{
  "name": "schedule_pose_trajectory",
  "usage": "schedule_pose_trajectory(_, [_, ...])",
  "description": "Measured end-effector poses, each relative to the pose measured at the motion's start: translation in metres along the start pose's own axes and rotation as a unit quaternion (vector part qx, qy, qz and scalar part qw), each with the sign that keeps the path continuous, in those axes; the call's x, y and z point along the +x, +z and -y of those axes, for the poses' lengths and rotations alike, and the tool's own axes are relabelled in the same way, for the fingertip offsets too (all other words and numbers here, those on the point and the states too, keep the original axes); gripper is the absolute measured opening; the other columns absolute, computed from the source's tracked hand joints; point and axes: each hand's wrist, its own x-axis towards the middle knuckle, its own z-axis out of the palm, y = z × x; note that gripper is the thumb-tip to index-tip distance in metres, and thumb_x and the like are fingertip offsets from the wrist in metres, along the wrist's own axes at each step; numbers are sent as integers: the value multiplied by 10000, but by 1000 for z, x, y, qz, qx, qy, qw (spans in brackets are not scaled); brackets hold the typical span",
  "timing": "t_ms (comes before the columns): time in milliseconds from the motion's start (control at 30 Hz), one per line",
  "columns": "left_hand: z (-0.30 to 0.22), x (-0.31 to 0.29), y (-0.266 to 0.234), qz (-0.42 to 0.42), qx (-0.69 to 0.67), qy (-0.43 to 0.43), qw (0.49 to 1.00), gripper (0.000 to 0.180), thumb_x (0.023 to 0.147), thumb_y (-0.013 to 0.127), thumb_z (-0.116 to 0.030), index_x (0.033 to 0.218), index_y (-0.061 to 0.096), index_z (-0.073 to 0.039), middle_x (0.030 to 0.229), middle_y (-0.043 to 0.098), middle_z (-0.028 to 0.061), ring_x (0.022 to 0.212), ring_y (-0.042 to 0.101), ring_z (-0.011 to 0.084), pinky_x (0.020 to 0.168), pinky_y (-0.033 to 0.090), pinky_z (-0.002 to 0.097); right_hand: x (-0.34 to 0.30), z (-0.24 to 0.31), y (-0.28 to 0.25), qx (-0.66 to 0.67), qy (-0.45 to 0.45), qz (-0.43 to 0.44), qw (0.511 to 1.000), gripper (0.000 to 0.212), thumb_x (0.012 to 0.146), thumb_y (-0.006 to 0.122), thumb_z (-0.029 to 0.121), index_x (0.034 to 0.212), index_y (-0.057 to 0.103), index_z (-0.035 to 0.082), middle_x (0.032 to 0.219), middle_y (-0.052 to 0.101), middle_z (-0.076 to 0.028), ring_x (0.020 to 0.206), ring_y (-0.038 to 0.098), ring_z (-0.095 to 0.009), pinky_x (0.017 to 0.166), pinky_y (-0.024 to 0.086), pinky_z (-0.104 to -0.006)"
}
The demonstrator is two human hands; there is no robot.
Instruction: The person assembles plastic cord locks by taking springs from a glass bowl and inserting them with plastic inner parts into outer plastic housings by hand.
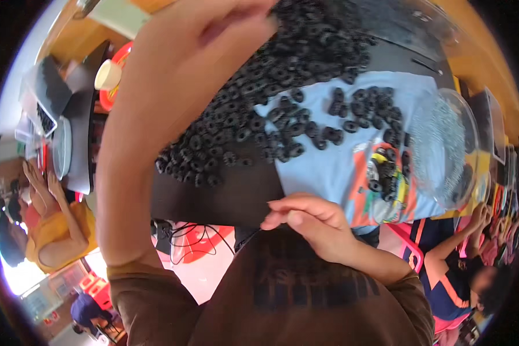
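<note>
A large pile of small black ring-shaped pieces with ridged edges, like toy tyres [305, 43], covers the far part of the dark table. My left hand [236, 23] is raised over the pile at the top, smeared by motion, so its fingers cannot be read. Close to my body at the table's near edge is my right hand [314, 222], its fingers curled and the thumb pressed against them. Whatever it pinches is too small or hidden. More black pieces lie scattered over a light blue cloth [317, 179] with a coloured print, right of the pile.
A clear round tub [444, 150] of shiny small parts stands on the cloth's right side. Black cables [199, 233] hang below the near edge. A person in yellow [63, 230] works at the left; another in dark blue and orange [450, 259] sits at the right.
</note>
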Motion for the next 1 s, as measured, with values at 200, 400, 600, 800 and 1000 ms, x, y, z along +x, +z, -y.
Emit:
schedule_pose_trajectory(200, [67,-150,-37,-176,12,-320,931,175,867,572,-78,1008,631,8,920,615,42,860,554,102,770,426,224,8,-1,3,10,-8,14,1000,262,950,455,78,1164,547,-42,1021,615,-136,967,620,-234,888,470,-345])
schedule_pose_trajectory(400, [82,-195,-14,-167,156,-224,947,341,808,605,-81,1142,579,-16,1148,557,139,1047,537,269,929,403,336,9,-4,11,-87,-42,-28,995,246,943,479,111,1103,573,-50,912,619,-164,853,641,-251,801,506,-355])
schedule_pose_trajectory(600, [79,-187,1,-61,195,-152,967,460,784,649,-166,1202,546,-3,1280,490,160,1209,432,347,996,333,445,9,-6,17,-122,-64,-67,988,234,942,483,126,1063,588,-45,848,618,-165,780,645,-259,747,519,-353])
schedule_pose_trajectory(800, [81,-202,-3,-134,222,-177,949,341,777,640,-97,1096,608,17,1160,580,152,1104,529,337,939,392,408,9,-6,19,-126,-63,-70,988,250,940,493,152,1067,585,-44,849,602,-170,769,640,-270,722,528,-366])
schedule_pose_trajectory(1000, [82,-206,-4,-161,209,-197,944,325,780,630,-82,1088,610,17,1152,586,154,1092,535,332,939,391,401,12,-9,20,-130,-78,-65,986,244,943,478,136,1073,581,-43,859,596,-176,757,635,-268,709,534,-368])
